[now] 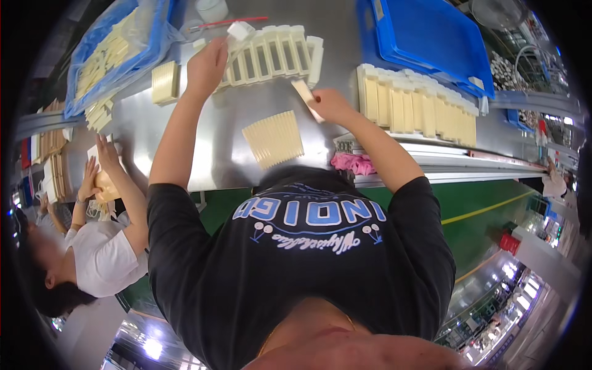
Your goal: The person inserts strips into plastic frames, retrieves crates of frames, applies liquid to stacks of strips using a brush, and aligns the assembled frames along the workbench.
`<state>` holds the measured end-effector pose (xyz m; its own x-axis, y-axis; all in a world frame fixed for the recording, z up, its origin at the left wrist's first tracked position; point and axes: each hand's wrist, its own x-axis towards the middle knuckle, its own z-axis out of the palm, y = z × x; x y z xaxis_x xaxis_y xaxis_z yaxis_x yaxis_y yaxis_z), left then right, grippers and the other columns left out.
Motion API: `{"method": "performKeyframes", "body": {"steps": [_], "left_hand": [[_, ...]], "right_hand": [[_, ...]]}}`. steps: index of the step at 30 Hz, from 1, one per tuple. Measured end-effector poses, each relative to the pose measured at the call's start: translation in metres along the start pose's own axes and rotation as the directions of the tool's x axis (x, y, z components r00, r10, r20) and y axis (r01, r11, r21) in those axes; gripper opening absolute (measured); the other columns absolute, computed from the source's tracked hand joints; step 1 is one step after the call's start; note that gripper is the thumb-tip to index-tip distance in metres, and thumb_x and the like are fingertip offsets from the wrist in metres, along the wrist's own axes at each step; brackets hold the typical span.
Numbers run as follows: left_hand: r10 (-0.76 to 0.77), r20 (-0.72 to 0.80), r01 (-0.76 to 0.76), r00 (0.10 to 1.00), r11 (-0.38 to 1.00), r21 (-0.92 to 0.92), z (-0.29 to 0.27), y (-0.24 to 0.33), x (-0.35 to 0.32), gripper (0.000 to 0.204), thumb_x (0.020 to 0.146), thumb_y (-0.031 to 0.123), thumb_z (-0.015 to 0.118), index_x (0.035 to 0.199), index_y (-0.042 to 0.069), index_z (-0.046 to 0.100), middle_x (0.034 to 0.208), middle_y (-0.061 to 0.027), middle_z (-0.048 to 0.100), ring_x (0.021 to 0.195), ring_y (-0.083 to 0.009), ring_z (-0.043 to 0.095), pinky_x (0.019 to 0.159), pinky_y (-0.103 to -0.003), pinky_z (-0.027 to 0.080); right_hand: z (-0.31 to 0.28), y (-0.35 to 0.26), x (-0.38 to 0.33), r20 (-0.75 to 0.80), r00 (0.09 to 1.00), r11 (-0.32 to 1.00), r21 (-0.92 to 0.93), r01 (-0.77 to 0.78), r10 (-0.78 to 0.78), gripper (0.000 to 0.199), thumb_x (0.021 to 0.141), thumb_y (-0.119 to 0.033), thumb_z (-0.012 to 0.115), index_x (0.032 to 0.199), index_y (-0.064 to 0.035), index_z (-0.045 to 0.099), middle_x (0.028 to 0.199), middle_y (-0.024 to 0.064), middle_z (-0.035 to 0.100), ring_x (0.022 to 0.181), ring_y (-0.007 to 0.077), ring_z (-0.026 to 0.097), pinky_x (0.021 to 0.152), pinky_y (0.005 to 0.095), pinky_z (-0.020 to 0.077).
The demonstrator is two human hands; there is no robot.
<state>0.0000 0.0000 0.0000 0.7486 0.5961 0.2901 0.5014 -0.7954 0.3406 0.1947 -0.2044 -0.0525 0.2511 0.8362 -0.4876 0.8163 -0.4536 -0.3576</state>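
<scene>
My left hand (207,66) is closed at the left end of a row of cream frames (271,55) with white tops. Its fingers grip a tilted frame with a white cap (240,31); they partly hide it. My right hand (333,106) pinches a narrow cream strip (306,98) just below the row's right end. Nearer my body, a fanned stack of thin cream strips (274,139) lies on the metal table (216,132). Another small stack of strips (164,83) sits left of my left hand.
A blue bin (163,24) lined with clear plastic holds loose strips at the far left. White-topped cream pieces (419,105) stand in rows on the right, before a blue tray (431,46). Pink cloth (353,163) lies at the near edge. A co-worker (105,246) works on the left.
</scene>
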Motion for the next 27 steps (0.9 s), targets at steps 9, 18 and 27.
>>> {"method": "performKeyframes", "body": {"steps": [9, 18, 27], "left_hand": [[-0.384, 0.547, 0.587, 0.744, -0.016, -0.809, 0.061, 0.123, -0.03, 0.026, 0.087, 0.028, 0.036, 0.093, 0.004, 0.043, 0.072, -0.0077, 0.052, 0.062, -0.0154, 0.051, 0.054, -0.028, 0.043], [-0.249, 0.386, 0.393, 0.888, -0.025, -0.919, 0.068, 0.165, -0.048, 0.04, 0.09, 0.036, 0.027, 0.115, 0.006, 0.036, 0.101, -0.0056, 0.046, 0.09, -0.0109, 0.046, 0.078, -0.024, 0.039], [-0.253, 0.264, 0.293, 0.931, 0.084, -0.953, 0.08, 0.155, -0.049, 0.043, 0.09, 0.036, 0.021, 0.117, 0.004, 0.032, 0.103, -0.0097, 0.045, 0.093, -0.0155, 0.044, 0.081, -0.027, 0.035]], "right_hand": [[-0.047, -0.027, -0.059, -0.037, 0.995, 0.241, 0.969, 0.059, -0.094, 0.014, 0.078, -0.011, 0.054, 0.088, -0.002, 0.054, 0.061, 0.0017, 0.053, 0.045, 0.0065, 0.045, 0.039, 0.0187, 0.0346], [-0.022, -0.043, -0.075, -0.63, 0.777, 0.759, 0.512, 0.403, 0.012, 0.038, 0.077, -0.007, 0.052, 0.112, -0.0011, 0.036, 0.06, 0.0074, 0.053, 0.049, 0.014, 0.051, 0.046, 0.0262, 0.0398], [-0.023, -0.047, -0.081, -0.647, 0.752, 0.807, 0.374, 0.456, -0.125, 0.054, 0.076, -0.007, 0.051, 0.121, -0.0061, 0.023, 0.06, 0.0119, 0.052, 0.051, 0.0266, 0.053, 0.049, 0.0327, 0.0405]]}}
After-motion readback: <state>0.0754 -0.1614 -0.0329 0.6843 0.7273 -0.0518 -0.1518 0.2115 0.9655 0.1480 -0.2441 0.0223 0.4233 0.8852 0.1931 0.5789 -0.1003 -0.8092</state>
